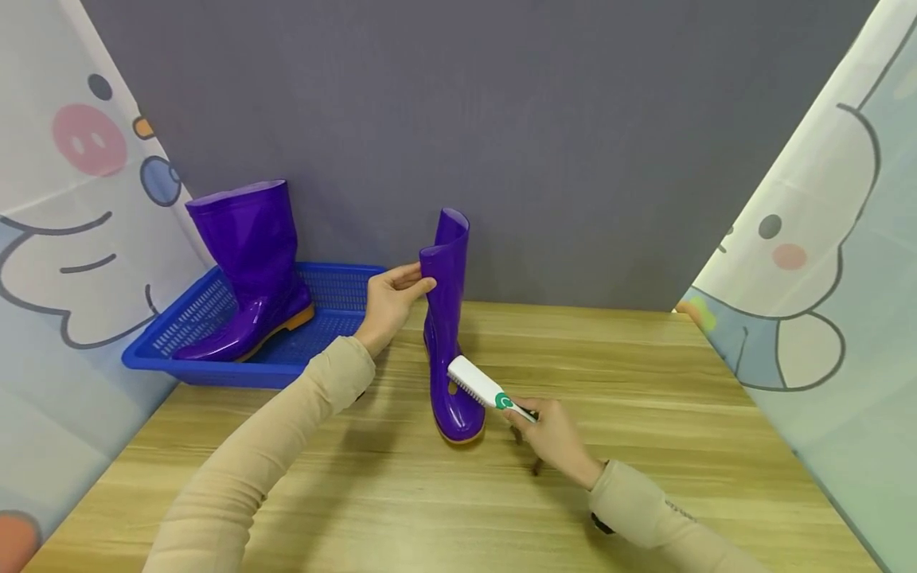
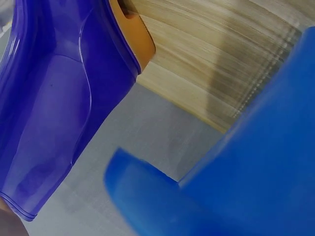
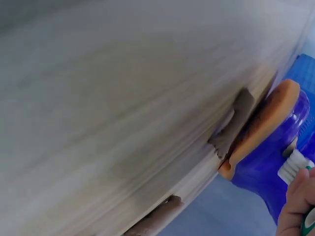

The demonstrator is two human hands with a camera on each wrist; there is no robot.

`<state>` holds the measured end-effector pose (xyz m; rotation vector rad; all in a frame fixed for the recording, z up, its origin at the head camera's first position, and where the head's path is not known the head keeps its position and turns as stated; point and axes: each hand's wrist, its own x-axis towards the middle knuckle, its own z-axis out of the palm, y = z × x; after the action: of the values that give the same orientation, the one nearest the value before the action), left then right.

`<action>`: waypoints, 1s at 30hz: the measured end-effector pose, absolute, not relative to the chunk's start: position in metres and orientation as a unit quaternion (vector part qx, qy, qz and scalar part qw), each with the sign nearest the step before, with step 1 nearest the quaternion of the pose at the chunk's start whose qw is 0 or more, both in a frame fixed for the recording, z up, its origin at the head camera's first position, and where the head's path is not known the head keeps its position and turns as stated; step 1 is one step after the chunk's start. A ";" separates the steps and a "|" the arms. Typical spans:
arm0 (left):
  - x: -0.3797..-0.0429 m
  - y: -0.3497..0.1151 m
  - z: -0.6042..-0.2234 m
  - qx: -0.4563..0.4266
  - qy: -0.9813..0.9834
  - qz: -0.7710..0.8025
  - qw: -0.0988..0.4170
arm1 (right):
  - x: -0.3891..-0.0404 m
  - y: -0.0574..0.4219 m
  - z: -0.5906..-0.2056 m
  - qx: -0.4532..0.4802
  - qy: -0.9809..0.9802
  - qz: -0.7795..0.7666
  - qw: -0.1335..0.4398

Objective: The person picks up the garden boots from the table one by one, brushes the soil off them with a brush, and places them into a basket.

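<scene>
A purple rain boot [image 1: 446,310] with an orange sole [image 3: 268,125] stands upright on the table, toe toward me. My left hand [image 1: 392,302] pinches the rim of its shaft between thumb and fingers; only a sliver of that hand [image 2: 11,221] shows in the left wrist view. In my right hand [image 1: 557,439] is a white scrubbing brush [image 1: 476,382] with a green mark, gripped by its handle. Its white bristles [image 3: 294,164] are against the boot's foot part, beside a small brown spot [image 1: 453,387]. The bristle tips are partly hidden in the head view.
At the left, a blue plastic basket [image 1: 243,374] holds another purple boot [image 1: 251,247], leaning. Brown clay-like pieces [image 3: 234,125] lie on the wooden table [image 1: 616,382] near the standing boot's toe. Behind the table is a grey wall [image 1: 544,159]; patterned cloths [image 1: 795,270] hang at both sides.
</scene>
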<state>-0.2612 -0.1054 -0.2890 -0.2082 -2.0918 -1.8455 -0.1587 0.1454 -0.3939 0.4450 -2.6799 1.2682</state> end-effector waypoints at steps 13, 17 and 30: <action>-0.267 -0.104 -0.294 -0.094 -0.728 -0.660 0.159 | -0.152 0.152 -0.396 0.154 -0.900 0.404 0.051; -0.265 -0.106 -0.293 -0.090 -0.735 -0.652 0.166 | -0.151 0.157 -0.397 0.147 -0.901 0.406 0.032; -0.263 -0.109 -0.294 -0.074 -0.731 -0.658 0.166 | -0.156 0.150 -0.392 0.118 -0.890 0.439 0.043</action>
<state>-0.2626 -0.1088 -0.2939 -0.2109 -2.0810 -1.8746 -0.1564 0.1503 -0.3919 0.3598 -2.7217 1.3415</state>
